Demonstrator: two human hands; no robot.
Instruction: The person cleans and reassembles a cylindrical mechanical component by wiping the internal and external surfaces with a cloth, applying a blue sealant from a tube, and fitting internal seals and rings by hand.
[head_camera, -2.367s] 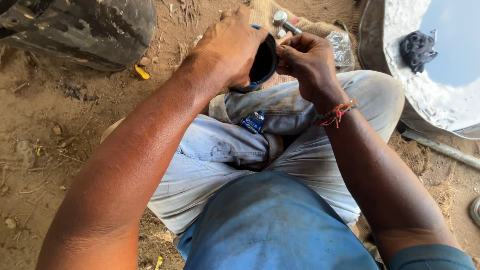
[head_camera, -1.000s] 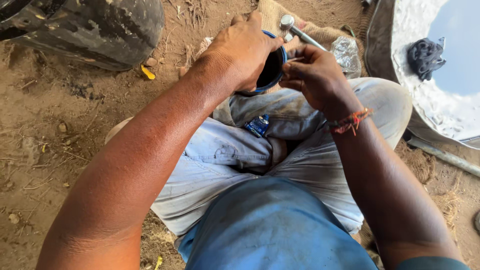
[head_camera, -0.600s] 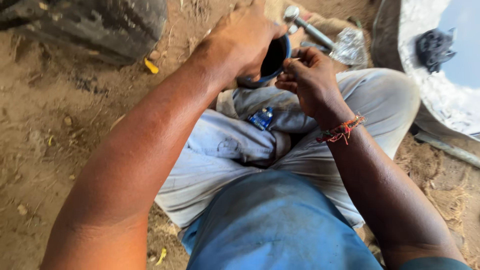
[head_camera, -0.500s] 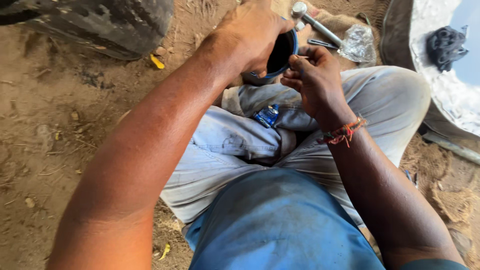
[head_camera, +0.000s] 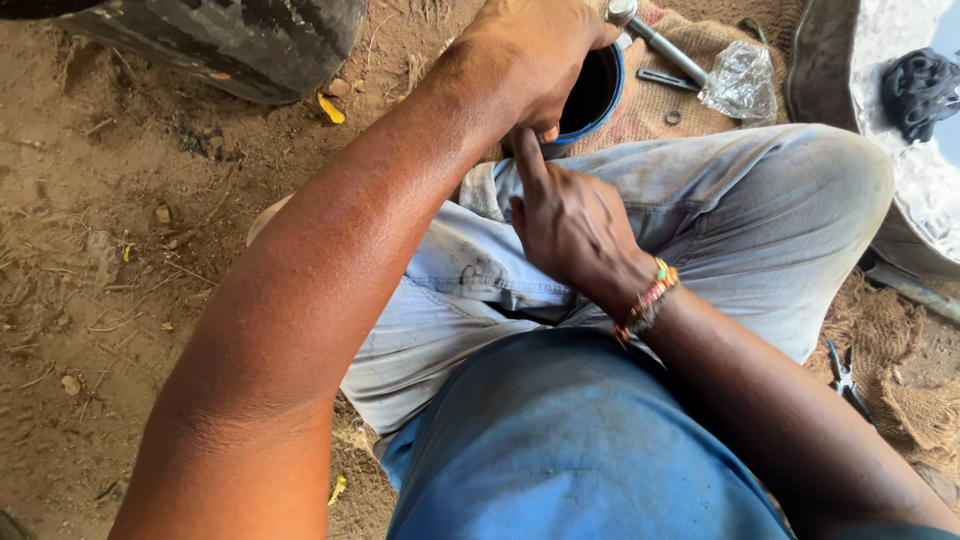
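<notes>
My left hand (head_camera: 535, 55) grips a small round container with a blue rim and a black inside (head_camera: 592, 93), held above my knee. My right hand (head_camera: 565, 215) has dropped below it onto my lap, against the light denim trousers (head_camera: 700, 215). Its index finger points up and touches the underside of the container; the other fingers are curled and I see nothing in them. A beaded bracelet (head_camera: 648, 300) circles the right wrist.
A hammer (head_camera: 650, 35), a small dark tool (head_camera: 660, 78), a ring (head_camera: 674, 117) and a crumpled clear plastic bag (head_camera: 742, 82) lie on burlap ahead. A black tyre (head_camera: 230, 40) sits upper left on dirt. A metal basin (head_camera: 890, 130) with a black rag (head_camera: 920, 90) stands right; pliers (head_camera: 845, 378) lie beside my thigh.
My right hand came away from the container's rim and moved down onto my lap, one finger still reaching up to it. The view tilted and shifted a little.
</notes>
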